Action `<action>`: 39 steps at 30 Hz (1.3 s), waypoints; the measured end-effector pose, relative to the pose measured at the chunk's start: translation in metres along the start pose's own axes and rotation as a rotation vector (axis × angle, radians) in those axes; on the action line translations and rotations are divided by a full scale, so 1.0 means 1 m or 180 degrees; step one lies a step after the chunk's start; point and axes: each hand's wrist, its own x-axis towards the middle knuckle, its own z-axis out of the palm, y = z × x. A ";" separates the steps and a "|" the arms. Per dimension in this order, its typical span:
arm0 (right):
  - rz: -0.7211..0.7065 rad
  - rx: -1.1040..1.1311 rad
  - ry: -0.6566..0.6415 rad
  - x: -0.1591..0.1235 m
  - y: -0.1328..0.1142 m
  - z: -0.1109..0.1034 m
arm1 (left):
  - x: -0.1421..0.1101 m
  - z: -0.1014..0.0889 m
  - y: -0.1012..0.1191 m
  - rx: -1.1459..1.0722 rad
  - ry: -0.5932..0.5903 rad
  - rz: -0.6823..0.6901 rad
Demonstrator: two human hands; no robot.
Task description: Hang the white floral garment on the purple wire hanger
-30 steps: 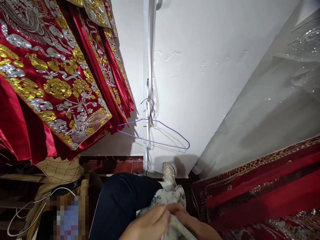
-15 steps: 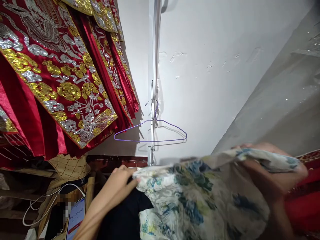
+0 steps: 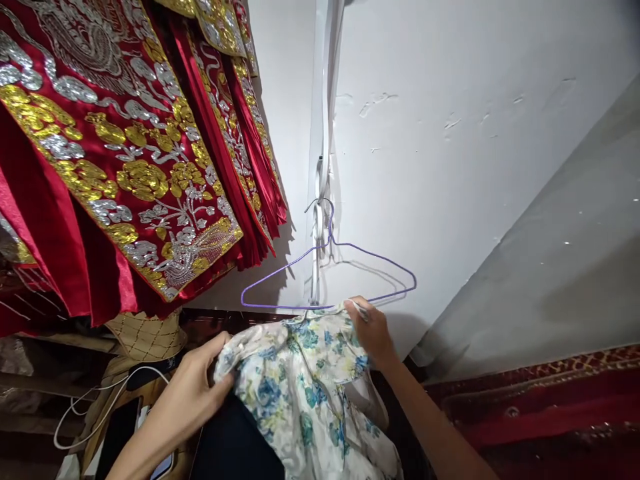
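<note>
A white garment with blue, green and yellow flowers (image 3: 310, 373) is spread in front of me, its top edge held up. My left hand (image 3: 203, 380) pinches its left upper corner between thumb and fingers. On the other side, my right hand (image 3: 370, 327) grips the upper edge, close to the bottom bar of a purple wire hanger (image 3: 367, 250). The hanger carries no clothing and hangs by its hook from a white strip (image 3: 323, 133) on the wall. Whether the garment touches the hanger bar, I cannot tell. Its lower part drapes over my dark trousers (image 3: 235, 433).
Red costumes with gold and silver embroidery (image 3: 145, 180) hang at the left. Below them are a wooden stand, a white cable (image 3: 95, 393) and a partly covered phone (image 3: 163, 467). A grey translucent sheet (image 3: 565, 267) slants down the right, above red fabric (image 3: 530, 413).
The bunched garment has come up from low in my lap and opened out, a hand at each side. My right hand has swung in from the far right toward the hanger.
</note>
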 end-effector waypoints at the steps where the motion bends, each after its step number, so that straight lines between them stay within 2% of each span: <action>1: -0.0023 -0.0008 0.0022 -0.003 -0.003 -0.015 | 0.005 -0.002 -0.003 0.0220 0.0113 0.0085; 5: -0.0093 -0.0140 -0.0226 -0.009 -0.024 -0.065 | 0.030 0.000 -0.001 0.0384 0.0492 0.0290; 8: -0.0090 -0.0398 -0.0272 -0.010 -0.036 -0.079 | 0.046 0.006 0.017 0.0155 0.0505 0.0308; 10: -0.0072 -0.0540 -0.0231 -0.010 -0.038 -0.080 | 0.051 0.010 0.028 -0.0007 0.0533 0.0359; 12: -0.0045 -0.0587 -0.0199 -0.010 -0.036 -0.078 | 0.050 0.013 0.028 -0.0048 0.0585 0.0383; 18: 0.0001 -0.0316 -0.0259 -0.008 -0.036 -0.059 | 0.026 0.018 -0.019 0.0330 0.0804 0.0409; 20: 0.0024 -0.0323 -0.0385 -0.010 -0.039 -0.051 | 0.021 0.016 -0.025 0.0192 0.0804 0.0388; 23: 0.0066 -0.0200 -0.0480 -0.014 -0.044 -0.042 | 0.026 0.007 -0.011 -0.0129 0.0957 0.0540; 28: 0.0136 0.0044 -0.0567 -0.019 -0.052 -0.034 | 0.060 -0.010 0.036 -0.0252 0.1330 0.0913; 30: 0.0136 0.0052 -0.0711 -0.021 -0.055 -0.030 | 0.074 -0.010 0.053 -0.0136 0.1137 0.1022; 33: 0.0075 0.0123 -0.0984 -0.027 -0.060 -0.025 | 0.092 -0.003 0.070 0.0445 0.0616 0.1366; 35: -0.0019 0.0163 -0.1145 -0.033 -0.065 -0.031 | 0.102 0.002 0.072 0.0589 0.0493 0.1543; 37: -0.0088 0.0117 -0.1211 -0.038 -0.069 -0.047 | 0.110 0.002 0.067 0.0389 0.0568 0.1538; 39: -0.0049 -0.0005 -0.0886 -0.038 -0.072 -0.074 | 0.115 -0.001 0.060 0.0179 0.0670 0.1434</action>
